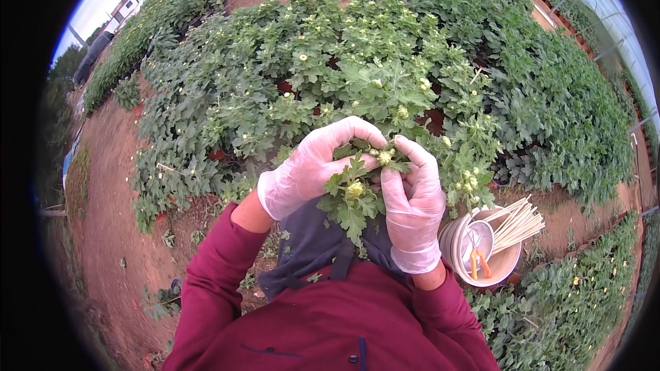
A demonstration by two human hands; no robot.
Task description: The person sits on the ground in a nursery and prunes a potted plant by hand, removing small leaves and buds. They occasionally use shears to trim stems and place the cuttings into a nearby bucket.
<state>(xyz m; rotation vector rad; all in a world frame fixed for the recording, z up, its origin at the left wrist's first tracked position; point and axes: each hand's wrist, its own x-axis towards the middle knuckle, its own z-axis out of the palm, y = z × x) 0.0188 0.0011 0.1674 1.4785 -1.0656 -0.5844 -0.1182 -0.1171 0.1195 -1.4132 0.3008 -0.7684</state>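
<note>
My left hand, in a thin translucent glove, reaches in from the left and grips a cluster of pale green chrysanthemum buds between thumb and forefinger. From the other side my right hand, gloved alike, has its thumb and forefinger on the same cluster; its other fingers curl behind, partly hidden. Just below the fingers, a larger yellowish bud rises from lobed leaves in front of my lap. The stem under the cluster is mostly hidden by the hands and leaves.
At my right stands a white bucket holding thin wooden sticks, a smaller bowl and orange-handled snips. Dense potted chrysanthemums spread ahead. Bare soil lies at left, and a plastic-covered tunnel frame at far right.
</note>
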